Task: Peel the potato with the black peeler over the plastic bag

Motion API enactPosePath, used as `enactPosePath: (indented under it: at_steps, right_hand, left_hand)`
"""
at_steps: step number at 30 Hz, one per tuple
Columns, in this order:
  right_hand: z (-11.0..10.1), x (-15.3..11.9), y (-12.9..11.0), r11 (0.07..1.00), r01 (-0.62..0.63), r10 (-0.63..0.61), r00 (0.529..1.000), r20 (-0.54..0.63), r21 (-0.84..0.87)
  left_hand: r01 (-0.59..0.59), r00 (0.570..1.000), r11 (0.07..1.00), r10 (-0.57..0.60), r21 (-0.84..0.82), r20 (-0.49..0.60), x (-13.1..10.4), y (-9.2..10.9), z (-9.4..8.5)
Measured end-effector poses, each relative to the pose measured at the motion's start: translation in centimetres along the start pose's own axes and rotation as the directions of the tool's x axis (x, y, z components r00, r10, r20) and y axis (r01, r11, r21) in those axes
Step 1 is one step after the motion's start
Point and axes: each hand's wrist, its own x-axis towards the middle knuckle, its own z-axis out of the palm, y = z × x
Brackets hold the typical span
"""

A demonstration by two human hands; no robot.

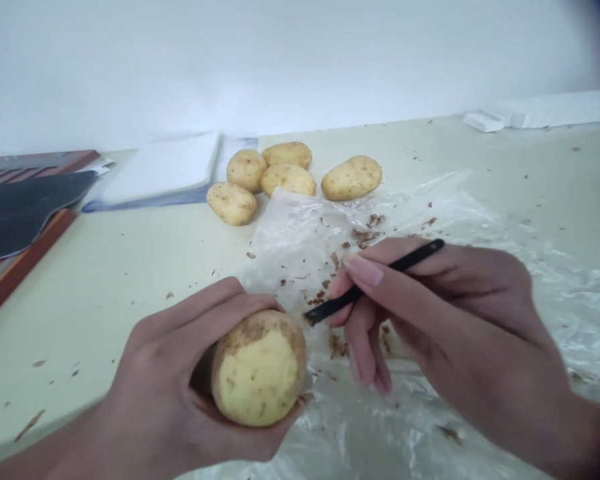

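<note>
My left hand (180,373) is wrapped round a partly peeled potato (260,380), with its pale yellow flesh facing me and brown skin left along the upper edge. My right hand (430,313) pinches a slim black stick-like tool (400,263) between thumb and fingers. A small hole shows at the tool's upper end. Its brownish lower tip is just to the right of the potato, close to the skin; whether it touches cannot be made out. Under both hands lies a crumpled clear plastic sheet (380,427) with brown skin scraps (365,237) on it.
Several unpeeled potatoes (287,180) lie beyond the sheet. White paper (165,167) on a blue-edged folder is at the back left, beside a brown-framed object (30,263) with a dark pad (35,207). White blocks (555,110) line the wall at right.
</note>
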Motion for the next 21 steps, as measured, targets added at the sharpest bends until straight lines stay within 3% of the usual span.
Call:
enactPosePath:
  at_steps: [3,7,12,16,21]
  right_hand:
    - [-0.1,0.1,0.1,1.0,-0.012,0.013,0.999,0.044,-0.028]
    - [-0.1,0.2,-0.1,0.999,0.022,-0.023,0.999,-0.03,-0.046]
    - [-0.1,0.4,-0.4,0.999,0.008,-0.005,0.999,0.047,-0.048]
    - [0.0,0.6,-0.4,0.998,0.014,-0.018,0.998,-0.065,-0.061]
    - [0.3,0.3,-0.4,0.999,-0.034,0.034,0.998,0.061,-0.001]
  left_hand:
    - [-0.022,1.0,0.999,0.022,-0.03,0.002,0.9,0.2,0.1]
    - [-0.016,1.0,0.998,0.016,-0.061,-0.012,1.7,0.3,0.3]
    - [-0.026,0.999,0.991,0.03,-0.135,0.034,1.8,0.1,0.1]
    - [-0.023,1.0,0.992,0.024,-0.127,0.009,1.9,-0.2,0.0]
    - [-0.041,0.997,0.982,0.051,-0.183,0.051,1.9,-0.1,0.2]
